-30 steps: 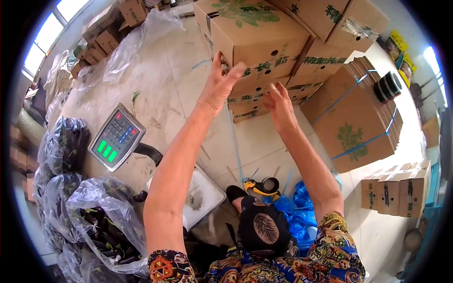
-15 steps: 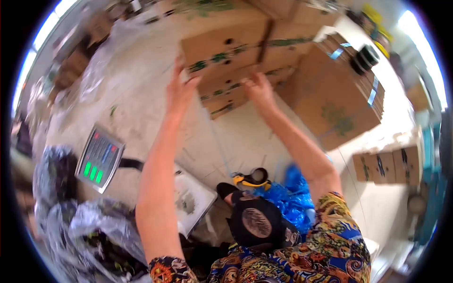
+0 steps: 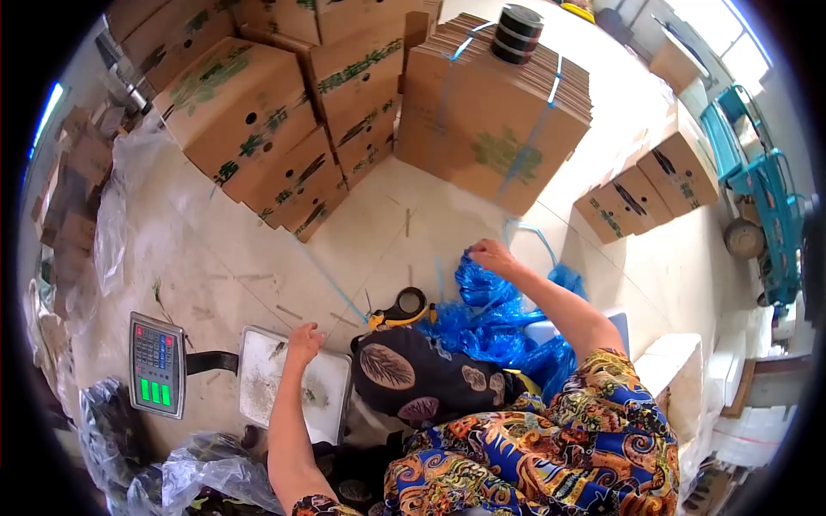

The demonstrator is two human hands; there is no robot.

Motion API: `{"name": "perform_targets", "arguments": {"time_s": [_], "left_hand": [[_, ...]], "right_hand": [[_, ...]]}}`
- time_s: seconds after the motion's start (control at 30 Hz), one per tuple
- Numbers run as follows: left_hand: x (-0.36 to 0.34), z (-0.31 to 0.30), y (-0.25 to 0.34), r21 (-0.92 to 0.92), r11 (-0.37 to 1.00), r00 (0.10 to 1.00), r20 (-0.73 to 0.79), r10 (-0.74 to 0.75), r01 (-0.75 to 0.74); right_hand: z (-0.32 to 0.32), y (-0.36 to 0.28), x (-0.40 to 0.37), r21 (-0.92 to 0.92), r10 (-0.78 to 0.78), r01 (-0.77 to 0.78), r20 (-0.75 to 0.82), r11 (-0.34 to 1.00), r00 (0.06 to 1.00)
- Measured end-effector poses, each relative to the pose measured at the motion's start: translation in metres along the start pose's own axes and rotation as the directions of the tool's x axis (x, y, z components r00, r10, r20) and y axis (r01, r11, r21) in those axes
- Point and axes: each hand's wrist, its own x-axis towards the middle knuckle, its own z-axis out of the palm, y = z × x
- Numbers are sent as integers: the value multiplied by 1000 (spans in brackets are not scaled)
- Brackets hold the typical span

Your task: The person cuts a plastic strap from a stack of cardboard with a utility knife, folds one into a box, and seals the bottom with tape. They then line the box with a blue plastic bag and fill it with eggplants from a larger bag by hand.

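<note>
My right hand [image 3: 493,258] pinches the top of a blue plastic bag [image 3: 477,288], part of a crumpled blue heap by my knees. My left hand [image 3: 304,344] hovers over the right part of the platform scale [image 3: 258,365], its fingers loosely bent and holding nothing. The scale's display [image 3: 157,365] stands to the left with green lit digits. Between my hands, a yellow tape dispenser [image 3: 397,315] with a dark roll lies on the floor, close to my patterned trouser leg.
Printed cartons [image 3: 249,120] are stacked ahead on the left. Beside them stands a strapped bundle of flattened cardboard [image 3: 482,138], topped by a dark roll [image 3: 518,34]. More boxes [image 3: 637,189] and a teal cart [image 3: 766,206] are at right. Clear plastic bags of dark produce [image 3: 206,473] sit lower left.
Both hands have come back from the carton stack. My right hand has taken hold of the blue bag, and my left has dropped to the scale. The view has turned to the right.
</note>
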Motion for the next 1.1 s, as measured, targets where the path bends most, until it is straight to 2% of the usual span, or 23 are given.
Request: {"name": "perform_targets", "arguments": {"time_s": [0.07,0.17,0.2,0.27,0.37,0.43,0.47,0.5,0.6,0.63,0.67,0.73,0.83,0.9,0.93,1.0,1.07,1.1], "left_hand": [[-13,2,7,20,991,988,-79,134,-132],[-18,0,32,-91,987,988,-96,121,-130],[-21,2,35,-67,982,978,-126,167,-177],[-32,6,31,-4,968,951,-184,247,-252],[-48,13,20,177,952,960,-87,267,-249],[-50,22,3,200,954,969,-62,239,-222],[-51,20,-1,217,954,973,-53,224,-208],[-59,19,3,149,975,983,-65,173,-162],[-82,14,40,-275,960,996,-46,-70,55],[-80,9,49,-281,956,993,-55,-103,83],[-70,6,59,-225,973,995,-74,-63,45],[-48,-1,78,-105,994,995,-101,15,-26],[-22,-11,173,-97,965,966,-111,232,-243],[-3,-14,250,44,931,925,-104,366,-363],[10,-14,286,109,888,880,-121,458,-447],[24,-12,367,223,787,783,-131,608,-575],[38,-8,444,279,711,712,-117,692,-645],[44,-3,479,308,674,665,-150,731,-671]], "right_hand": [[-20,27,-35,62,131,-128,-47,990,990],[-52,50,-62,71,217,-209,-126,975,968],[-62,55,-67,59,228,-221,-154,973,961],[-71,57,-74,5,159,-162,-216,987,963],[-94,37,-69,-89,26,-54,-283,995,959],[-107,29,-54,-143,-74,24,-357,989,931],[-111,26,-46,-254,-142,43,-385,966,912],[-117,24,-35,-214,-136,59,-365,975,921],[-117,37,-22,-205,-162,98,-327,974,931],[-117,39,-12,-221,-191,121,-326,968,926],[-117,38,-20,-314,-180,84,-291,946,940],[-97,87,-12,-321,-151,87,-178,943,972],[-59,160,-14,-312,21,-49,-91,949,996],[-42,197,-26,-365,198,-186,-5,912,980],[-35,206,-30,-407,295,-258,28,876,955],[-43,192,-56,-424,382,-330,40,843,923],[-35,197,-67,-462,442,-390,6,797,897],[-29,206,-69,-406,458,-404,41,820,888]]}}
